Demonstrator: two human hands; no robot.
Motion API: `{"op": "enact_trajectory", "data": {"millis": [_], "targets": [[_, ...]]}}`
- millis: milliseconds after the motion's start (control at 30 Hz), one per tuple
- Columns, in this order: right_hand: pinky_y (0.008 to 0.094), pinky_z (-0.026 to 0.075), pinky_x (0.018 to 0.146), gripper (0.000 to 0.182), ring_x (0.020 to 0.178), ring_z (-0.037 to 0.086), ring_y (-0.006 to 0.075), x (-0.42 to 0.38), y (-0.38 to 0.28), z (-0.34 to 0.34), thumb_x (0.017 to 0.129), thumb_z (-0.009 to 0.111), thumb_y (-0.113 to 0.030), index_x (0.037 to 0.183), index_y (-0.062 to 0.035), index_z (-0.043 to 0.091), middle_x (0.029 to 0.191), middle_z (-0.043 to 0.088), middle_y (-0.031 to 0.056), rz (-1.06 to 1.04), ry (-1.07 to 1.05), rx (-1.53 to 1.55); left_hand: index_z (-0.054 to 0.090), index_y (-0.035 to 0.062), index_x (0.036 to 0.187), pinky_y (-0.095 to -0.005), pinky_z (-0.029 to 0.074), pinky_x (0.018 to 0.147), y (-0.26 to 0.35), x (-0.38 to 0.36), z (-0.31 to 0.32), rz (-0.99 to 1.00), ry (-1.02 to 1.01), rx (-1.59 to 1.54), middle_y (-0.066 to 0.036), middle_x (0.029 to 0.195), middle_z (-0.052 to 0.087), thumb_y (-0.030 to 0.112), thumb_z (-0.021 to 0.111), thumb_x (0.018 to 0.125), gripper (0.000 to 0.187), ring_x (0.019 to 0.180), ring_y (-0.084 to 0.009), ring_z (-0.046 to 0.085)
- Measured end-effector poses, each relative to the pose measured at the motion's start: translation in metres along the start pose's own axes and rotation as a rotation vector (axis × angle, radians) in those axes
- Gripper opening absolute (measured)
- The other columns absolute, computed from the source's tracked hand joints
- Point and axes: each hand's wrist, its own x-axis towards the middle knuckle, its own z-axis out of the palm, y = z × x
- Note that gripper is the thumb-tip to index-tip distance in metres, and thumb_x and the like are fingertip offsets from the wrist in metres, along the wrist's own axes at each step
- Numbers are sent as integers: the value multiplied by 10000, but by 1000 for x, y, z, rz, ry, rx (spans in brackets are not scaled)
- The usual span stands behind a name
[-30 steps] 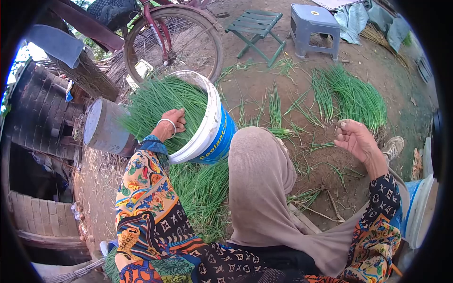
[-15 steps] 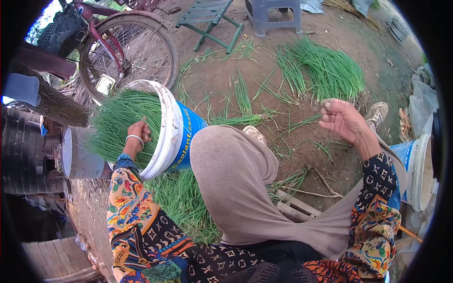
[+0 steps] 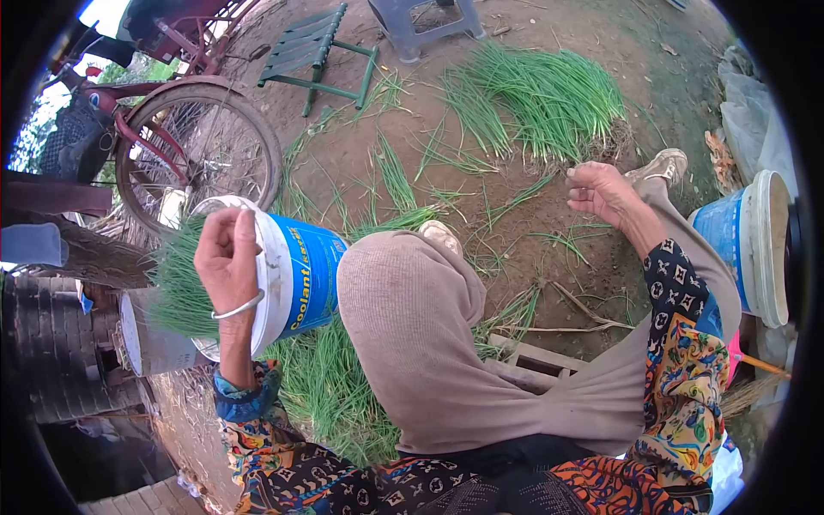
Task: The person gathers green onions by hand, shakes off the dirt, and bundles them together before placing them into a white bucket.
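My left hand (image 3: 230, 266), with a bangle at the wrist, is raised in front of the mouth of a tilted white-and-blue bucket (image 3: 309, 273). Its bent fingers stand apart with nothing visible in them. Thin green chives (image 3: 182, 287) fill the bucket's mouth, partly hidden behind this hand. My right hand (image 3: 611, 202) hovers above the soil, just below the roots of a large chive heap (image 3: 549, 99). Its fingers are loosely curled and apart, and I see nothing held. Loose chive stalks (image 3: 515, 202) lie scattered near it.
More greens (image 3: 330, 386) lie left of my knee (image 3: 403, 318). Another blue-and-white bucket (image 3: 725, 245) stands at the right. A folding stool (image 3: 300, 56), a grey plastic stool (image 3: 421, 30) and a bicycle wheel (image 3: 197, 154) are farther back. A wooden piece (image 3: 532, 360) lies beside my leg.
My left hand has lifted off the chives in the bucket and come nearer the camera. My right hand has stayed near the heap, its fingers slightly more curled. The view has shifted.
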Motion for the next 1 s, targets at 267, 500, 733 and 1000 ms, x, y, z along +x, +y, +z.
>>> {"op": "enact_trajectory", "data": {"millis": [267,500,733,1000], "targets": [[277,537,615,146,654,583,108,71,50,13,854,624,-199,889,-77,552,808,605,20,81,106,-179,634,17,843,-317,487,628,-126,41,245,-82,-662,234,-74,674,622,164,694,773,173,637,-176,607],[330,511,630,244,712,624,177,148,65,27,837,579,-216,923,10,609,820,652,98,-53,234,-496,593,36,855,-429,498,723,-195,38,323,-167,-732,390,-156,833,650,166,694,756,192,829,-335,637],[451,482,812,235,859,623,383,253,53,33,778,558,-147,938,12,624,916,648,233,-385,407,-1075,566,42,844,-448,480,707,-223,31,342,-220,-660,372,-146,775,596,160,696,753,197,814,-352,611],[319,473,689,188,693,585,185,248,29,44,770,594,-189,851,-20,610,775,646,104,-256,331,-908,557,87,853,-242,421,516,-204,55,300,-707,-528,-693,-83,811,652,175,600,892,104,552,-86,510]]}}
